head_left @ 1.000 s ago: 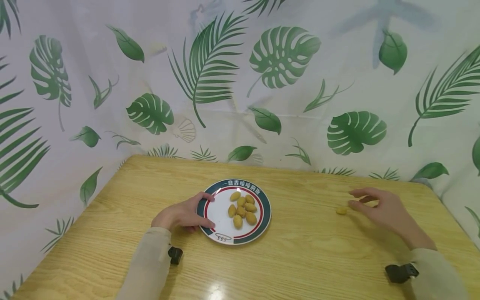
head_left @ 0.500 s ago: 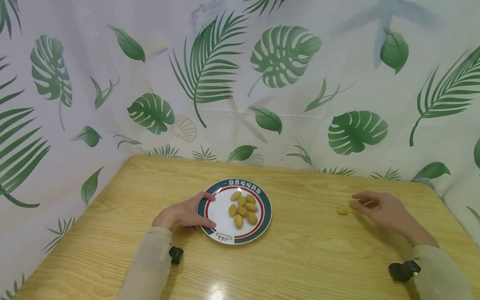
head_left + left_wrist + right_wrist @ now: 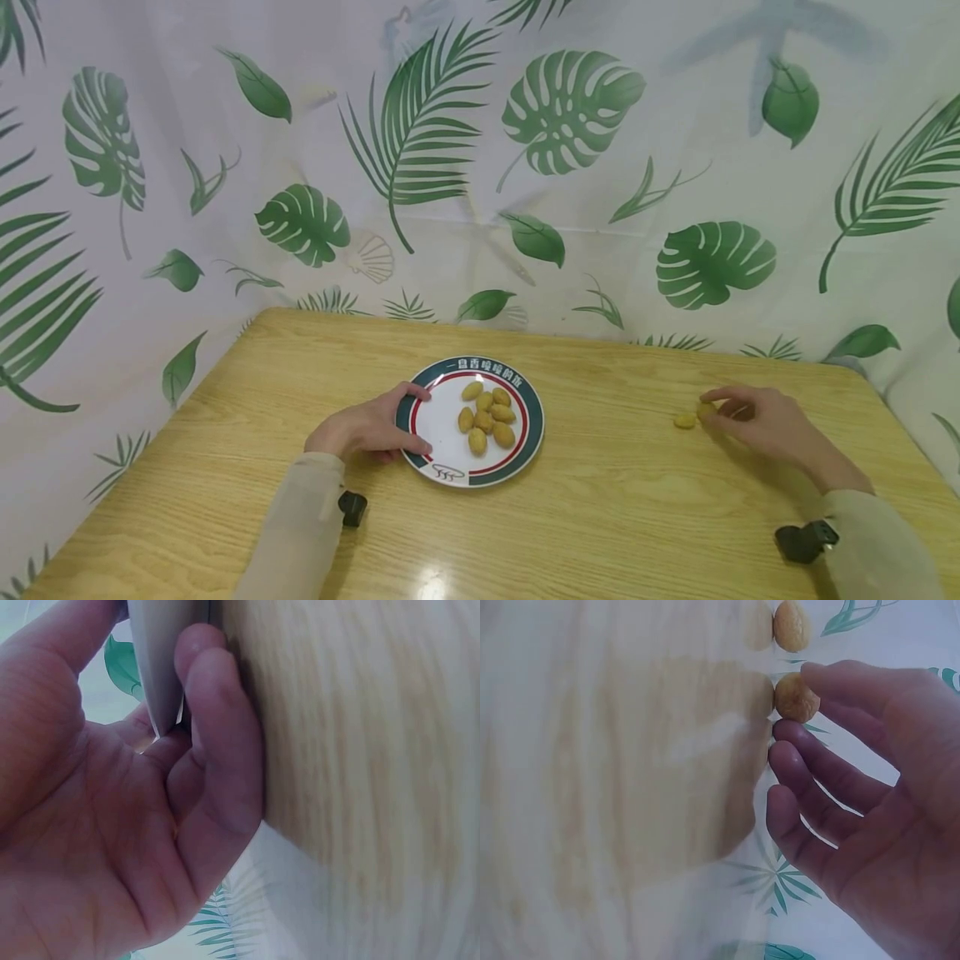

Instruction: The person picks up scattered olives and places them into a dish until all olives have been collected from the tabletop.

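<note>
My left hand (image 3: pixel 360 427) holds the left rim of a round plate (image 3: pixel 528 450), white with a dark green border and red ring. In the left wrist view, curled fingers (image 3: pixel 225 742) sit under the plate's edge (image 3: pixel 154 667). Several small yellow oval fruits (image 3: pixel 483 423) lie grouped on the plate. Over at the right, the thumb and index finger of my right hand (image 3: pixel 772 425) pinch a yellow, wrinkled fruit (image 3: pixel 796 697) resting at the tabletop. Its other fingers curve loosely beside it. Another yellow fruit (image 3: pixel 684 421) lies just left of the pinched one.
The light wood table (image 3: pixel 600 500) ends at the back against a white curtain (image 3: pixel 450 275) printed with green leaves. Black wrist cameras (image 3: pixel 806 542) sit on both forearms.
The fruit at my right fingertips, mostly hidden before, now shows in the head view as the thumb and index finger have shifted slightly. The left hand and plate stay put.
</note>
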`<control>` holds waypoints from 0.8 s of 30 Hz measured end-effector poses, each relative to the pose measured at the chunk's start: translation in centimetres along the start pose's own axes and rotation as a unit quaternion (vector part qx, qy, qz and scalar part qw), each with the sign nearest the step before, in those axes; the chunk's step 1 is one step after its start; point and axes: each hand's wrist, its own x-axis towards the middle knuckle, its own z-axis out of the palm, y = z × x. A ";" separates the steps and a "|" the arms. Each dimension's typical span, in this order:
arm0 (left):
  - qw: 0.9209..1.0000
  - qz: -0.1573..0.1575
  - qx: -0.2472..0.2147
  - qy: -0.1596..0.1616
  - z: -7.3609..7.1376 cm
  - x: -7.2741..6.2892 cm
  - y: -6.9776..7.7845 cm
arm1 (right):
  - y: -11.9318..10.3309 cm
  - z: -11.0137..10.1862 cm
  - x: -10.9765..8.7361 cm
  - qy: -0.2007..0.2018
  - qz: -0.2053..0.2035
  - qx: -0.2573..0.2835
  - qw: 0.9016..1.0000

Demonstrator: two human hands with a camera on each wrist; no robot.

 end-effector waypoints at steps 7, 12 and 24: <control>1.000 0.002 -0.002 0.000 0.0 0.0 0.1 | -0.1 0.1 0.1 0.015 -0.002 -0.007 1.000; 1.000 0.002 -0.003 0.000 -0.1 0.0 0.0 | -0.7 0.0 0.0 0.031 -0.005 0.000 1.000; 1.000 -0.005 0.001 0.003 0.0 -0.1 0.1 | -3.0 0.2 0.0 0.068 -0.033 0.027 0.997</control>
